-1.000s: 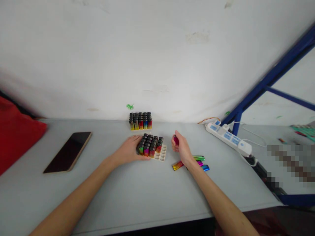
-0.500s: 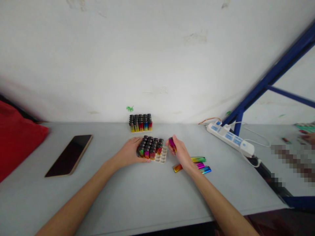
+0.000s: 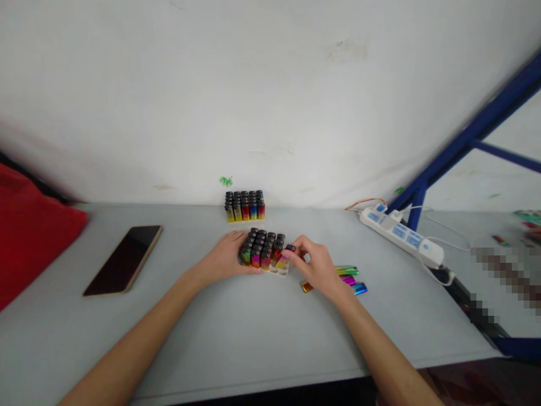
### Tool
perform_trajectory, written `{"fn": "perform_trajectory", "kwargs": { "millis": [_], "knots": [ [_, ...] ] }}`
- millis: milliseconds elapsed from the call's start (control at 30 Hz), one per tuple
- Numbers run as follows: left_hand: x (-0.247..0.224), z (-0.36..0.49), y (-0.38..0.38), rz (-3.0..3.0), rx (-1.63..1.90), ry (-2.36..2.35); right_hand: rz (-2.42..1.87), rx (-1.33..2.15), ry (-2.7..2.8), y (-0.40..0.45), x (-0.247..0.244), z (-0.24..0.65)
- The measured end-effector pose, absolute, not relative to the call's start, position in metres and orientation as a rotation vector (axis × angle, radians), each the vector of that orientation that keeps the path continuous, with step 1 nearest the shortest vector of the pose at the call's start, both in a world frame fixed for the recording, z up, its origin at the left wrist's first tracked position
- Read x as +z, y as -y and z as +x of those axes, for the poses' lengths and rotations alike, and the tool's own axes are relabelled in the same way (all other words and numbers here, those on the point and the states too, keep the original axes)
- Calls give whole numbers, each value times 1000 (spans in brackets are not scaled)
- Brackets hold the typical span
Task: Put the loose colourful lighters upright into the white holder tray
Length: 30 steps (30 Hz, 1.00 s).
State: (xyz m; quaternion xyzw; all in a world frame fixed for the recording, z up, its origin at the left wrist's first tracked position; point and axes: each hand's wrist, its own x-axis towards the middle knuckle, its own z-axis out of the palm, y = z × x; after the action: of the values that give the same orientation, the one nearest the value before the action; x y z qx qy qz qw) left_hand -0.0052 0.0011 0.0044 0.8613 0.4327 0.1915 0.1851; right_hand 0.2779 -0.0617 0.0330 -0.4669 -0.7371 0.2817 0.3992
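Observation:
Many black-topped lighters (image 3: pixel 258 248) with shiny coloured bodies stand upright in a pale tray (image 3: pixel 279 272) with round-ended slots. My left hand (image 3: pixel 224 256) curves around the left side of this group, thumb along the front and fingers behind. Between the thumb and fingers of my right hand (image 3: pixel 316 262) is a purple-and-yellow lighter (image 3: pixel 283 260), tilted over the tray's right part; its lower end is at the slots, and I cannot tell whether it is inside one. Beside and partly under my right wrist lie several loose lighters (image 3: pixel 348 270) on the table.
Against the wall stands a second full block of lighters (image 3: pixel 245 207). A dark phone (image 3: pixel 123 260) lies on the left, near a red cloth (image 3: pixel 36 231). To the right are a white power strip (image 3: pixel 401 237) with cables and a blue metal frame (image 3: pixel 448 149).
My right hand has brought its lighter left and down, from beside the tray to over its right-hand slots. My left hand keeps its hold. The whole view has shifted slightly.

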Motion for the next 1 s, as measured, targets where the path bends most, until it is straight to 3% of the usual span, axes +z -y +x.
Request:
{"fn": "perform_trajectory", "kwargs": {
  "millis": [800,1000],
  "knots": [
    [3,-5,-4,2411,536,-1227,-1480,367,2231,64,23,260],
    [8,-5,-3,2409,549,-1227,-1398,493,2008,49,33,298]
  ]
}}
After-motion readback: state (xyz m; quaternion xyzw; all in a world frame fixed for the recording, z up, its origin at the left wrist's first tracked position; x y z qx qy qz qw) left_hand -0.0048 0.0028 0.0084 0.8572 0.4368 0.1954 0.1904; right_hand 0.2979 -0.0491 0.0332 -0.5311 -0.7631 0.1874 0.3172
